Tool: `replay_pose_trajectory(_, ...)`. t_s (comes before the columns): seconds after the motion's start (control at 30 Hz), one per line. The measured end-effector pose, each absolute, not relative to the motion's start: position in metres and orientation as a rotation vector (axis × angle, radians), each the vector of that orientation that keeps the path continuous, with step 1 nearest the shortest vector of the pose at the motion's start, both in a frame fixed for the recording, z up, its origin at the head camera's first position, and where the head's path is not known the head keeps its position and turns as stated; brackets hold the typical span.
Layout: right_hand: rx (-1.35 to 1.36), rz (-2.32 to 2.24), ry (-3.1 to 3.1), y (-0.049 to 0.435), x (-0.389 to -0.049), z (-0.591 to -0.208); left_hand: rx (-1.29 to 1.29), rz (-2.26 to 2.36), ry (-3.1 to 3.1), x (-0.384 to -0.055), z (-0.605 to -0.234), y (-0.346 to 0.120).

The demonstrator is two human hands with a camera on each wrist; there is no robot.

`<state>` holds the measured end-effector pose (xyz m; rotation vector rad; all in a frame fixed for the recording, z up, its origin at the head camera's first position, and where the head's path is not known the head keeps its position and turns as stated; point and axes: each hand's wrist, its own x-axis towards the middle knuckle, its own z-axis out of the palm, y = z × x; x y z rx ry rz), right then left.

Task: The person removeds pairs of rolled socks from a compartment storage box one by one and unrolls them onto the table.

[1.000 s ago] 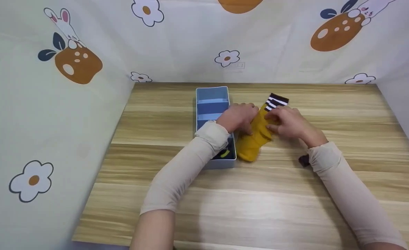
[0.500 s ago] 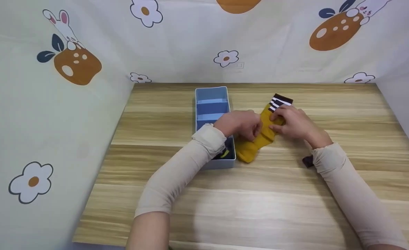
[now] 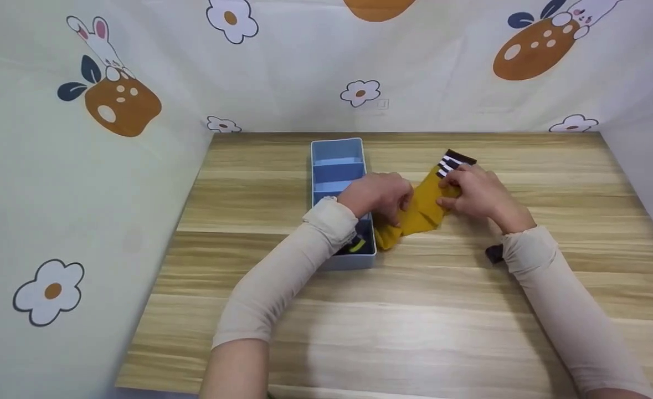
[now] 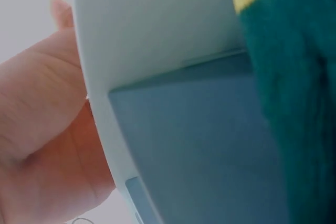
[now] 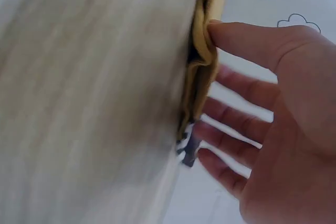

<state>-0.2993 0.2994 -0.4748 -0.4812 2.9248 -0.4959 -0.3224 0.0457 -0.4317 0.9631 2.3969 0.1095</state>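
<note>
The mustard sock [image 3: 423,202] lies aslant on the table [image 3: 404,321], to the right of the blue box [image 3: 354,261], its black-and-white striped cuff [image 3: 452,163] pointing away and its foot end down by the box wall; whether the two touch I cannot tell. I judge the step in hand to be straightening the cloth.

My right hand [image 3: 478,194] has its thumb and fingertips set apart on the sock, just below the cuff. The right wrist view shows the fingers spread and the cloth rumpled beside the thumb, but I cannot tell if I am pinching a layer or only pressing. My left hand [image 3: 379,194] is bent over the foot end; that contact is hidden, so its grip I cannot tell either.

To do this well, I would anchor the foot end with the left and draw the cuff end gently away with the right, letting the knit relax before smoothing the fold by the thumb. Tugging the ribbing hard would probably twist it. My left wrist sits over the box rim, so I should lift it clear before any sideways sweep.

In the box's near compartment lies a dark piece with a yellow patch [image 3: 358,245]. Another dark thing [image 3: 493,254] is partly hidden by my right sleeve [image 3: 570,310].
</note>
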Motion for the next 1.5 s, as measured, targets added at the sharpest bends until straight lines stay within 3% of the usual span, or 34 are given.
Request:
replay_pose_trajectory(0.2, -0.402, -0.337, 2.966, 0.297, -0.293, -0.462, 1.051, -0.011, 2.551, -0.326, -0.436, 0.046)
replay_pose_trajectory(0.47, -0.661, -0.464, 2.97, 0.295, -0.295, -0.472, 1.002, -0.081, 2.746, -0.326, -0.44, 0.049)
replay_pose_trajectory(0.97, -0.596, -0.386, 2.877, 0.29, -0.285, -0.466, 0.803, -0.088, 2.85, -0.323, -0.441, 0.058)
replay_pose_trajectory(1.5, -0.802, -0.614, 2.838, 0.27, -0.275, -0.477, 0.856, -0.106, 2.826, -0.323, -0.446, 0.053)
